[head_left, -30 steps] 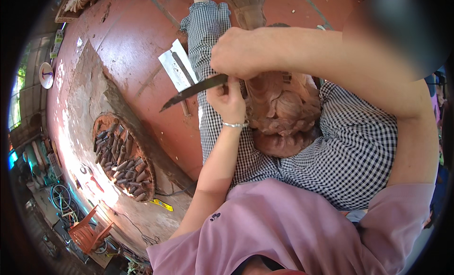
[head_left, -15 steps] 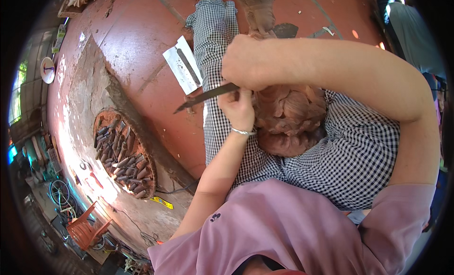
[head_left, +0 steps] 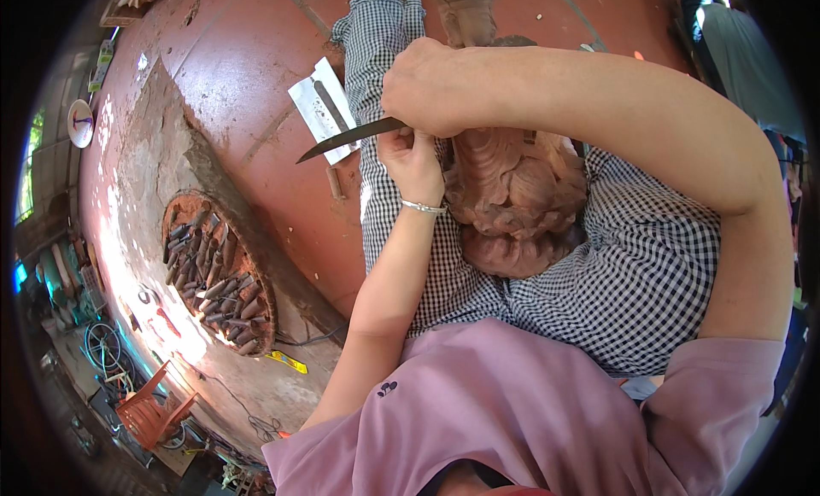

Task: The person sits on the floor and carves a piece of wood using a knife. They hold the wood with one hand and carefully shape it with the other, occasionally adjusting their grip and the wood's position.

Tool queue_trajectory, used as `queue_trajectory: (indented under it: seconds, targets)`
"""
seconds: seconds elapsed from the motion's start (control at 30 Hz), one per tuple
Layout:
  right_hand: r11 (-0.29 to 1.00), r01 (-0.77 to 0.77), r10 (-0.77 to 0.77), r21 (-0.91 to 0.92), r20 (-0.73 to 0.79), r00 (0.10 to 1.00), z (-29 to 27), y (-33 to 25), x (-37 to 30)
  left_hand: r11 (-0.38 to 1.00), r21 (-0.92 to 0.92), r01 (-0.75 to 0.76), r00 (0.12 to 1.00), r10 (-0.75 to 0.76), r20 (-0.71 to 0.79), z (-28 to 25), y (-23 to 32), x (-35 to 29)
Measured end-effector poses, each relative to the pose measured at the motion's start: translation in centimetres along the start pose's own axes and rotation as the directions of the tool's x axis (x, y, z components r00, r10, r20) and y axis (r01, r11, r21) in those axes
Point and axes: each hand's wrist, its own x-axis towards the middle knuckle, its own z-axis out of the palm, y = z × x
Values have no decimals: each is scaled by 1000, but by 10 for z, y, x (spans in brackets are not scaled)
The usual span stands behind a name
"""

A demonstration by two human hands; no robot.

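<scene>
The right hand (head_left: 418, 88) seems closed on the dark blade (head_left: 348, 139); the left (head_left: 412, 161) is curled beneath — its grip I cannot tell. A slip could scratch the carving (head_left: 523, 193) between the legs (head_left: 636, 270).

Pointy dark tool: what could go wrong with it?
The pointy dark tool runs close by the left hand, so a slip might hurt those fingers. It also crosses above the checked trousers and could snag them. The brown carving lies near the hands, so it might get scratched.
</scene>
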Motion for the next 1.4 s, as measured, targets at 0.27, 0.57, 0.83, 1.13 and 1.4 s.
queue_trajectory:
  seconds: [0.27, 0.57, 0.83, 1.13, 1.4]
  targets:
    - [998, 7, -8, -59, -14, 1000, 6, -3, -8, 997, -29, 77, 997, -78, -21, 5, 1, -7]
    - [999, 5, -4, -47, 33, 999, -1, -1, -12, 976, 214, -50, 999, 53, -9, 0, -1, -10]
    - [943, -54, 79, 328, -61, 995, -6, 31, -19, 973, 160, -165, 986, 165, 18, 20, 28, 19]
    - [981, 62, -47, 186, -86, 995, 13, 33, -26, 652, 593, -472, 880, 392, 270, 21, 27, -4]
    - [989, 79, -79, 127, -1, 997, 4, 40, -24, 570, 604, -557, 821, 489, 296, 30, 28, 9]
